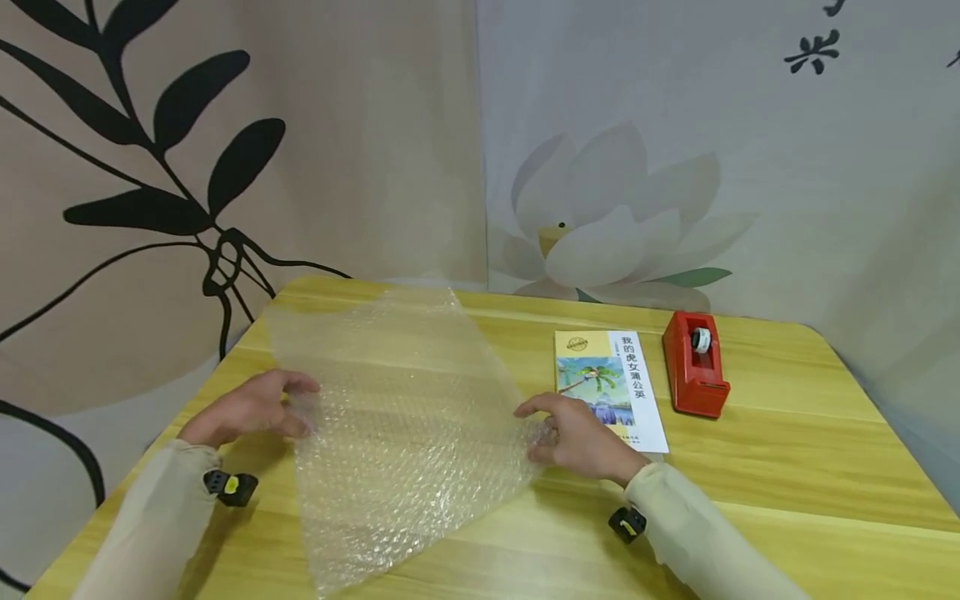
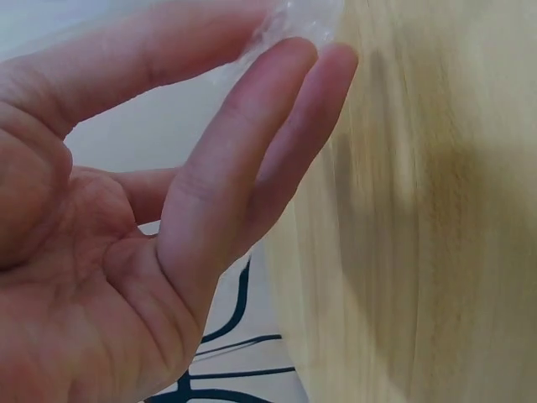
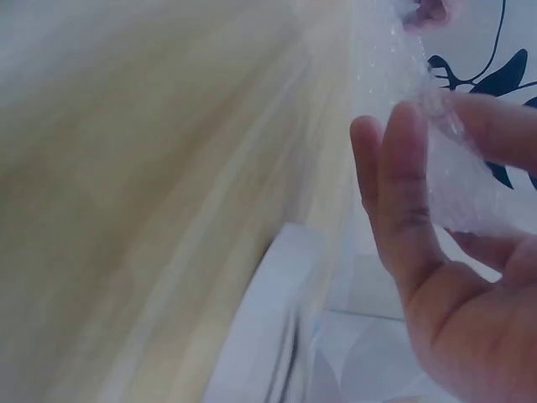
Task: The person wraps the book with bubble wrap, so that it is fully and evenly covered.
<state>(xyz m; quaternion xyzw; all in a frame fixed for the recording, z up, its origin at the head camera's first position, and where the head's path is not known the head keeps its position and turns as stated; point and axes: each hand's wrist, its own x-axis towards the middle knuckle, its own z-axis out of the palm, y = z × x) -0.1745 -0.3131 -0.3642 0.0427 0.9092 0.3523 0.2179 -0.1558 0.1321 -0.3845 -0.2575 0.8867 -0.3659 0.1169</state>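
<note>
A clear sheet of bubble wrap (image 1: 420, 433) spans the space between my two hands, above the wooden table. My left hand (image 1: 258, 408) pinches its left edge between thumb and fingers; the left wrist view shows a bit of the bubble wrap (image 2: 306, 18) at the fingertips. On the opposite edge, my right hand (image 1: 577, 437) pinches the sheet, and in the right wrist view the bubble wrap (image 3: 457, 180) passes between thumb and fingers. Just behind the right hand lies a book (image 1: 600, 383) with a palm tree on its cover, partly hidden by that hand.
A red tape dispenser (image 1: 696, 367) with a roll in it stands to the right of the book. The wooden table (image 1: 810, 433) ends at a printed backdrop (image 1: 390, 150) with leaves and a lotus flower.
</note>
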